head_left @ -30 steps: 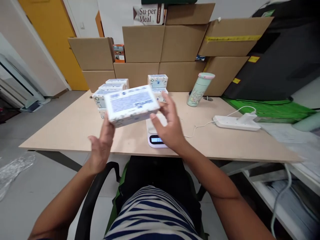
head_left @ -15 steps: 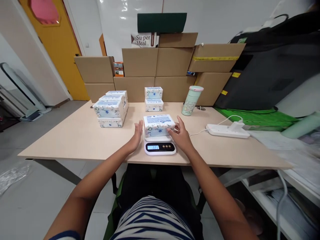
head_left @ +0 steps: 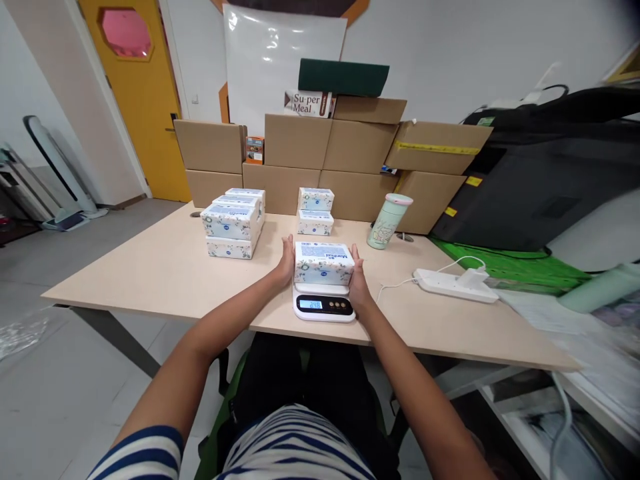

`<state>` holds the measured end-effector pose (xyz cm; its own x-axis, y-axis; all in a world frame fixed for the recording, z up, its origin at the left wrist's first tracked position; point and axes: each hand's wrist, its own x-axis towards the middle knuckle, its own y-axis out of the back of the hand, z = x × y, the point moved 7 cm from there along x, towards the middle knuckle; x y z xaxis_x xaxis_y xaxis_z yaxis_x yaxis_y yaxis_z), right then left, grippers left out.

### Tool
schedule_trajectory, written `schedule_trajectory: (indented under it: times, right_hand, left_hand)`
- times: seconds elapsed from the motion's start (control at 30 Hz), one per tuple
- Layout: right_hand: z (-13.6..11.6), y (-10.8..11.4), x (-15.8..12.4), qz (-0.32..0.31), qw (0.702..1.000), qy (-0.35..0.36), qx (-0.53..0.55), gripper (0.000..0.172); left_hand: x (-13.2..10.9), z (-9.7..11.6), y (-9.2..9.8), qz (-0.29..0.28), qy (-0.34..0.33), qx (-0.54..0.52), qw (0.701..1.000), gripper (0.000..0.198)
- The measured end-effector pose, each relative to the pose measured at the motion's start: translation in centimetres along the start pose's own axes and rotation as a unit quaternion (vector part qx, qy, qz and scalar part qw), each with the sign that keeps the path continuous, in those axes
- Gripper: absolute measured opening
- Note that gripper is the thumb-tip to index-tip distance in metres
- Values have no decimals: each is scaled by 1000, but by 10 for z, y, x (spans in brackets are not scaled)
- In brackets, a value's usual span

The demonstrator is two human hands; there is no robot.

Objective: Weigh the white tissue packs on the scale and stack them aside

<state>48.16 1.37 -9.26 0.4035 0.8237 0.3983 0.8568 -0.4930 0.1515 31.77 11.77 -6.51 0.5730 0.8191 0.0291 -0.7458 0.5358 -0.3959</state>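
A white tissue pack (head_left: 324, 272) with blue print and a floral pattern rests on a white digital scale (head_left: 303, 315). The scale's lit display shows digits I cannot read surely. My left hand (head_left: 285, 265) lies along the left side of the pack, fingers straight and close together. On the opposite side, my right hand (head_left: 358, 288) is against the pack's right end, so the pack sits held between both palms. Farther left stands a stacked group of similar tissue packs (head_left: 230, 223). Behind the scale, two more tissue packs (head_left: 315, 212) are piled one on the other.
A mint-green tumbler (head_left: 389, 223) stands right of the small pile. A white power strip (head_left: 454, 285) with a plugged-in adapter and cable lies on the right of the table (head_left: 150, 280). Cardboard boxes (head_left: 285, 187) line the back edge, beside a large black case (head_left: 525, 180).
My right hand has shifted from the pack's front right corner to flat along its right end. My left hand has closed in on the left side. The view has tilted up slightly.
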Motion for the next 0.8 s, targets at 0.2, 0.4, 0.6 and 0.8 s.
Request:
schedule_trajectory:
  times: [0.2,0.4,0.6,0.8]
  right_hand:
    - [-1,17,-2,109,991,-16,70,108]
    - [-30,53,-24,327,941,45,-77,92]
    - [-29,57,-22,349,934,-2,-78,88]
    - [-32,59,-27,376,924,59,-42,63]
  left_hand:
    - [6,-9,-5,-21,7,25,999,90]
    - [15,-5,15,58,-24,69,996,92]
    - [26,0,36,130,-31,94,987,86]
    - [21,-1,36,118,-37,81,989,85]
